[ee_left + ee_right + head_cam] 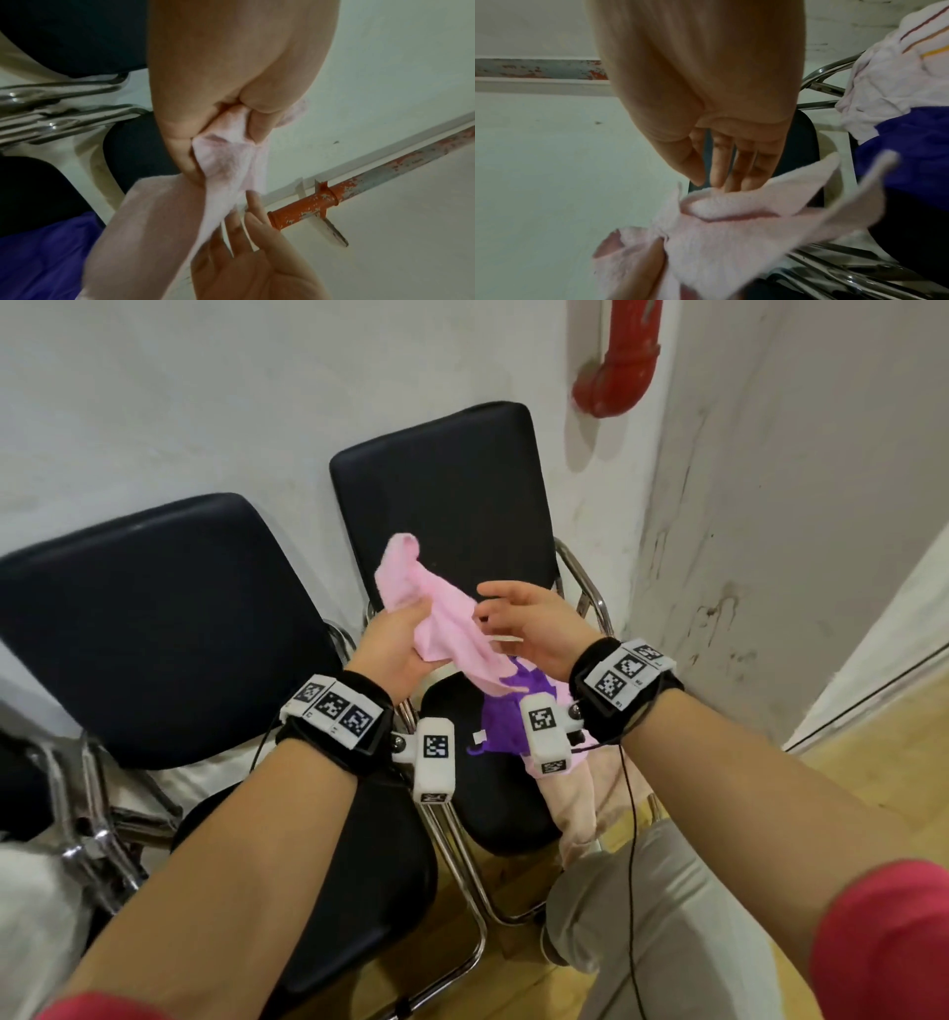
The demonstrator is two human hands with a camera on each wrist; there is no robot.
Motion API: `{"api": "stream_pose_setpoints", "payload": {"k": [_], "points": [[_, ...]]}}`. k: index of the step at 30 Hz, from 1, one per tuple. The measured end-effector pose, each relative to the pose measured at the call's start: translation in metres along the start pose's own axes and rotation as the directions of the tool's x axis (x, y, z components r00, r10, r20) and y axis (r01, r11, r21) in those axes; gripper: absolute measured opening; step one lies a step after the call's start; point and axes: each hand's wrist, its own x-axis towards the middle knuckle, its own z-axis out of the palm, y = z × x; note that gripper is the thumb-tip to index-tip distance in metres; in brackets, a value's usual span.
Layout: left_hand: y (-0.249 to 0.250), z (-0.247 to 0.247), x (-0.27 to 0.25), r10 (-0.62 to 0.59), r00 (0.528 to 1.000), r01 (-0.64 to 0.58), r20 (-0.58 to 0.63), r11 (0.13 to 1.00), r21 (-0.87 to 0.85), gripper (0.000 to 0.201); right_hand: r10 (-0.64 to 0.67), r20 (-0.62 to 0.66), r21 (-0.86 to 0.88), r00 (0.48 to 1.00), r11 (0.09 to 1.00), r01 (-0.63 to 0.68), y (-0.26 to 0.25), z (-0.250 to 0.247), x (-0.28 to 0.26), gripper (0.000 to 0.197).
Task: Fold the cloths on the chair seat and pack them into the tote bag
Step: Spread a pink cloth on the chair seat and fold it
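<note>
My left hand (411, 621) grips a bunched light pink cloth (441, 618) and holds it up above the right chair's seat (493, 793). In the left wrist view its fingers (257, 121) curl tight round a fold of the pink cloth (226, 158). My right hand (506, 616) is open just right of the cloth; its straight fingers (726, 162) reach down to the upper edge of the pink cloth (731, 233). A purple cloth (508, 711) lies crumpled on the seat. A pale pink cloth (580, 809) hangs over the seat's right edge. I see no tote bag that I can tell as one.
A second black chair (154, 618) stands to the left, both against a white wall. A red pipe (616, 367) runs down the corner. White fabric (31, 891) shows at lower left. A white striped cloth (898, 71) lies beyond the purple cloth (911, 142). The floor is wood.
</note>
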Motion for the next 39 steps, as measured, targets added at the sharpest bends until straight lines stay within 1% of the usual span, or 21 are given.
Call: {"api": "stream_pose_setpoints", "payload": {"k": [2, 4, 8, 10, 11, 13, 15, 16, 17, 20, 21, 23, 24, 26, 27, 29, 31, 33, 35, 36, 39], "points": [[0.007, -0.006, -0.008, -0.044, 0.999, 0.044, -0.010, 0.999, -0.032, 0.033, -0.013, -0.008, -0.072, 1.000, 0.997, 0.012, 0.002, 0.009, 0.001, 0.059], [0.014, -0.014, -0.018, -0.076, 0.997, 0.076, -0.002, 0.997, -0.016, 0.036, -0.054, 0.004, -0.168, 0.999, 0.984, 0.054, 0.001, 0.023, 0.001, 0.067], [0.030, -0.034, -0.045, -0.124, 0.991, 0.119, 0.040, 0.986, 0.113, 0.042, -0.084, 0.114, -0.263, 0.990, 0.958, 0.112, -0.009, 0.058, -0.005, 0.070], [0.035, -0.049, -0.057, -0.129, 0.989, 0.118, 0.066, 0.981, 0.157, 0.058, -0.079, 0.187, -0.262, 0.979, 0.957, 0.127, -0.015, 0.079, -0.010, 0.070], [0.037, -0.056, -0.064, -0.128, 0.987, 0.111, 0.095, 0.980, 0.167, 0.061, -0.072, 0.212, -0.246, 0.975, 0.961, 0.125, -0.016, 0.089, -0.011, 0.067], [0.042, -0.071, -0.078, -0.114, 0.985, 0.088, 0.133, 0.978, 0.188, 0.051, -0.035, 0.240, -0.195, 0.970, 0.977, 0.084, -0.017, 0.108, -0.016, 0.058], [0.046, -0.088, -0.090, -0.089, 0.979, 0.057, 0.184, 0.983, 0.177, 0.043, -0.011, 0.260, -0.159, 0.965, 0.986, 0.054, -0.015, 0.127, -0.020, 0.037], [0.048, -0.097, -0.096, -0.077, 0.979, 0.045, 0.190, 0.985, 0.167, 0.042, -0.016, 0.273, -0.172, 0.962, 0.983, 0.065, -0.014, 0.136, -0.023, 0.028], [0.050, -0.105, -0.103, -0.055, 0.985, 0.025, 0.165, 0.983, 0.180, 0.040, -0.027, 0.282, -0.203, 0.959, 0.975, 0.087, -0.011, 0.145, -0.025, 0.023], [0.054, -0.129, -0.123, 0.059, 0.997, -0.070, 0.048, 0.958, 0.278, 0.025, -0.070, 0.285, -0.287, 0.956, 0.945, 0.155, -0.002, 0.174, -0.034, 0.017], [0.055, -0.136, -0.130, 0.102, 0.994, -0.105, 0.026, 0.943, 0.315, 0.020, -0.085, 0.281, -0.307, 0.956, 0.936, 0.174, 0.000, 0.184, -0.038, 0.016], [0.058, -0.153, -0.145, 0.185, 0.982, -0.157, -0.023, 0.887, 0.435, 0.014, -0.103, 0.248, -0.374, 0.963, 0.907, 0.194, 0.004, 0.203, -0.041, 0.016], [0.059, -0.162, -0.152, 0.213, 0.975, -0.156, -0.059, 0.852, 0.500, 0.017, -0.104, 0.240, -0.419, 0.965, 0.886, 0.200, 0.007, 0.212, -0.042, 0.017], [0.060, -0.177, -0.165, 0.240, 0.964, -0.124, -0.116, 0.789, 0.602, 0.034, -0.094, 0.259, -0.494, 0.961, 0.842, 0.216, 0.011, 0.230, -0.043, 0.018], [0.059, -0.183, -0.171, 0.252, 0.961, -0.121, -0.113, 0.752, 0.648, 0.040, -0.086, 0.280, -0.511, 0.956, 0.830, 0.224, 0.012, 0.240, -0.044, 0.019], [0.057, -0.192, -0.181, 0.276, 0.957, -0.118, -0.094, 0.660, 0.742, 0.044, -0.065, 0.326, -0.526, 0.943, 0.816, 0.238, 0.015, 0.261, -0.049, 0.020], [0.053, -0.202, -0.187, 0.318, 0.941, -0.103, -0.114, 0.591, 0.800, 0.039, -0.063, 0.377, -0.545, 0.924, 0.792, 0.276, 0.016, 0.278, -0.053, 0.020], [0.051, -0.215, -0.191, 0.376, 0.915, -0.085, -0.146, 0.534, 0.841, 0.027, -0.076, 0.420, -0.547, 0.904, 0.774, 0.320, 0.019, 0.292, -0.056, 0.021], [0.049, -0.226, -0.197, 0.401, 0.901, -0.066, -0.163, 0.499, 0.864, 0.018, -0.084, 0.442, -0.540, 0.893, 0.770, 0.339, 0.023, 0.302, -0.056, 0.019], [0.048, -0.228, -0.200, 0.399, 0.902, -0.062, -0.166, 0.500, 0.864, 0.017, -0.084, 0.452, -0.534, 0.888, 0.772, 0.344, 0.025, 0.307, -0.056, 0.018], [0.047, -0.230, -0.208, 0.369, 0.920, -0.079, -0.136, 0.511, 0.856, 0.020, -0.080, 0.483, -0.516, 0.872, 0.778, 0.357, 0.031, 0.318, -0.056, 0.018]]}}
